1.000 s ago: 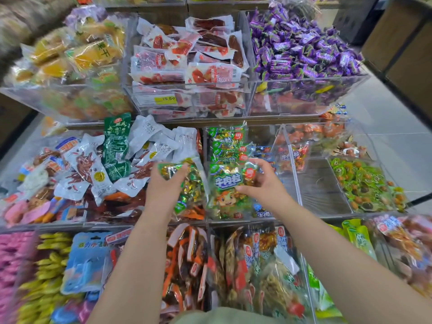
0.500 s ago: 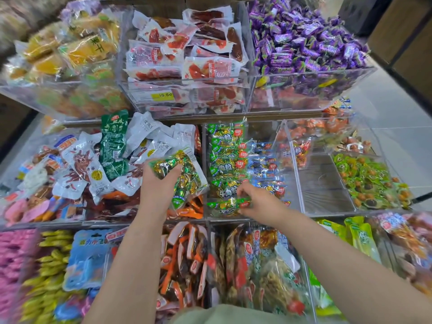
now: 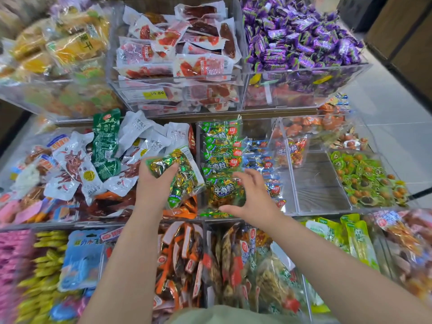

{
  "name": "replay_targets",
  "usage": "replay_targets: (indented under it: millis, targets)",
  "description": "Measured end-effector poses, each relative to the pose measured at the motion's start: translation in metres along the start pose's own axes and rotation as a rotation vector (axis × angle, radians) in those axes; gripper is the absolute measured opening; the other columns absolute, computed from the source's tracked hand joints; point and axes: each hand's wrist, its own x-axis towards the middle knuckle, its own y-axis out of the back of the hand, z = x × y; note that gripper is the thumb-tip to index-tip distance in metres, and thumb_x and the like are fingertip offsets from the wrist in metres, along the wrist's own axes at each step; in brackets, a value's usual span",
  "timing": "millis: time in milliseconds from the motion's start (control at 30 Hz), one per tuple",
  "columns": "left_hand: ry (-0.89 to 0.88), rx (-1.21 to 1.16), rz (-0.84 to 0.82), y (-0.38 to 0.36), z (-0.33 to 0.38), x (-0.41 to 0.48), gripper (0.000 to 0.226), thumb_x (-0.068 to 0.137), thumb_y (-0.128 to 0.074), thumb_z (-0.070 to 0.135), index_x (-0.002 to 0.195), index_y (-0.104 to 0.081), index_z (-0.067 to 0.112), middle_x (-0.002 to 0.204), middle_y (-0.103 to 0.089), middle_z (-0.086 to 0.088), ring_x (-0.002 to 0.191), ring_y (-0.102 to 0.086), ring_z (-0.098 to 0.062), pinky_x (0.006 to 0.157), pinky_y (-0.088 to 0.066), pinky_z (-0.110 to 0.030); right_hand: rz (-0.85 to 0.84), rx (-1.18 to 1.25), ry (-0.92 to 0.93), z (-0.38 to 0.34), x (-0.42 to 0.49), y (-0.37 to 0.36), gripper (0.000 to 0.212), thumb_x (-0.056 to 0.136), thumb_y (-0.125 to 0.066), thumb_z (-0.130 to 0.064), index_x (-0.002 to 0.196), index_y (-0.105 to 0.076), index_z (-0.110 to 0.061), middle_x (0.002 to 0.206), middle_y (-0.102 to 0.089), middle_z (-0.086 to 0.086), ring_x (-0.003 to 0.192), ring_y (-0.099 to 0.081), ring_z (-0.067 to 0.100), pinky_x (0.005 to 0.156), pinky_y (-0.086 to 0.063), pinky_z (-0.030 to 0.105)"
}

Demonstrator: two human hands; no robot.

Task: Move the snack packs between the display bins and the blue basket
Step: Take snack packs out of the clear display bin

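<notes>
The middle clear acrylic display bin [image 3: 289,183] holds a stack of green beef-granule snack packs [image 3: 222,157] along its left side and small blue snack packs [image 3: 264,164] along its right. The right hand [image 3: 254,195] hovers over the front of this bin, released, with fingers spread and thumb out. It frames the nearest green pack [image 3: 224,191] without closing on it, and I cannot tell whether the fingertips touch the film. Just left of the bin, the left hand [image 3: 154,183] is grasping a clear plastic bag of gold and green foil-wrapped sweets [image 3: 182,176]. The bag is tilted, hides part of the bin's left wall, and hangs above flat orange packs [image 3: 184,210]. Farther left of the bin lie white foil pouches [image 3: 149,146] and one dark green pouch [image 3: 105,141], piled loosely. Behind the bin, on the upper tier, sit red-and-white vacuum packs [image 3: 182,50] above a yellow price label [image 3: 155,94]. Behind it and to the right is a heap of purple wrapped candies [image 3: 299,36]. Well right of the bin, round snacks in green wrappers [image 3: 364,176] fill another compartment. In front of the bin, on the lower tier, brown packs with red-and-white labels [image 3: 180,260] stand on edge. Both forearms cross above this tier and cover part of it. To the front left a light blue pack [image 3: 81,260] and blurred yellow packs [image 3: 46,265] show.
</notes>
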Motion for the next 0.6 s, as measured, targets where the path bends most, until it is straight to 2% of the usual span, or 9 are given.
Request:
replay_targets:
  millis: [33, 100, 167, 200, 267, 333, 400, 467, 600]
  targets:
    - [-0.005, 0.0, 0.004, 0.0, 0.0, -0.001, 0.026, 0.071, -0.07, 0.043, 0.075, -0.052, 0.061, 0.113, -0.062, 0.003, 0.107, -0.061, -0.023, 0.096, -0.048, -0.051, 0.024, -0.064, 0.075, -0.002, 0.0, 0.001, 0.086, 0.066, -0.073, -0.06, 0.138, -0.037, -0.028, 0.143, -0.021, -0.008, 0.129, -0.032, 0.012, 0.106, -0.033, 0.032]
    - [-0.016, 0.001, 0.007, 0.001, 0.0, -0.003, 0.026, 0.074, -0.07, 0.041, 0.077, -0.052, 0.06, 0.11, -0.063, 0.006, 0.104, -0.062, -0.02, 0.095, -0.049, -0.05, 0.068, -0.23, 0.244, -0.001, -0.001, 0.004, 0.08, 0.068, -0.075, -0.056, 0.135, -0.048, -0.021, 0.14, -0.04, 0.006, 0.129, -0.041, 0.023, 0.099, -0.042, 0.037]
    - [-0.021, -0.003, 0.01, 0.002, -0.001, -0.003, 0.025, 0.074, -0.07, 0.042, 0.079, -0.053, 0.058, 0.106, -0.064, 0.007, 0.101, -0.063, -0.019, 0.094, -0.05, -0.05, -0.008, -0.347, 0.312, 0.002, -0.002, 0.005, 0.081, 0.068, -0.072, -0.059, 0.135, -0.05, -0.018, 0.137, -0.046, 0.009, 0.127, -0.044, 0.028, 0.099, -0.044, 0.042]
    - [-0.016, -0.004, 0.01, 0.003, -0.001, -0.003, 0.024, 0.073, -0.07, 0.043, 0.08, -0.053, 0.058, 0.106, -0.064, 0.006, 0.1, -0.063, -0.02, 0.092, -0.051, -0.05, -0.058, -0.326, 0.284, 0.003, -0.002, 0.005, 0.087, 0.068, -0.068, -0.064, 0.139, -0.045, -0.02, 0.143, -0.039, 0.008, 0.132, -0.037, 0.027, 0.106, -0.038, 0.043]
    - [-0.004, -0.012, 0.017, 0.004, -0.001, -0.003, 0.024, 0.071, -0.071, 0.044, 0.079, -0.053, 0.058, 0.106, -0.065, 0.0, 0.099, -0.064, -0.024, 0.091, -0.052, -0.051, -0.111, -0.087, 0.04, 0.001, 0.005, 0.007, 0.096, 0.067, -0.056, -0.074, 0.145, -0.029, -0.027, 0.151, -0.015, -0.002, 0.139, -0.018, 0.02, 0.112, -0.021, 0.04]
    - [0.001, -0.02, 0.031, 0.005, 0.0, -0.003, 0.025, 0.073, -0.071, 0.043, 0.079, -0.052, 0.059, 0.107, -0.064, -0.002, 0.1, -0.064, -0.026, 0.09, -0.052, -0.051, -0.079, 0.026, -0.167, 0.001, 0.02, 0.009, 0.091, 0.073, -0.06, -0.067, 0.145, -0.025, -0.025, 0.15, -0.017, 0.0, 0.137, -0.024, 0.022, 0.109, -0.027, 0.036]
    - [-0.002, -0.014, 0.035, 0.004, 0.0, -0.005, 0.027, 0.074, -0.071, 0.041, 0.08, -0.051, 0.058, 0.107, -0.062, 0.002, 0.103, -0.062, -0.025, 0.091, -0.052, -0.048, -0.079, -0.117, -0.177, 0.002, 0.032, 0.012, 0.076, 0.075, -0.071, -0.051, 0.136, -0.035, -0.022, 0.136, -0.043, 0.009, 0.112, -0.051, 0.022, 0.086, -0.047, 0.028]
    - [0.002, -0.018, 0.031, 0.003, 0.002, -0.007, 0.026, 0.072, -0.071, 0.043, 0.08, -0.051, 0.058, 0.106, -0.062, 0.002, 0.102, -0.063, -0.024, 0.088, -0.053, -0.048, -0.083, -0.231, -0.114, 0.001, 0.037, 0.016, 0.06, 0.073, -0.076, -0.045, 0.118, -0.044, -0.022, 0.112, -0.059, 0.006, 0.079, -0.053, 0.015, 0.054, -0.038, 0.021]
    - [0.02, -0.011, -0.035, 0.01, 0.007, -0.01, 0.028, 0.063, -0.071, 0.052, 0.085, -0.054, 0.053, 0.106, -0.067, 0.0, 0.086, -0.066, -0.024, 0.076, -0.056, -0.047, -0.016, -0.353, 0.033, -0.003, 0.043, 0.008, 0.04, 0.078, -0.072, -0.043, 0.1, -0.049, -0.018, 0.095, -0.056, 0.003, 0.083, -0.055, 0.021, 0.06, -0.033, 0.026]
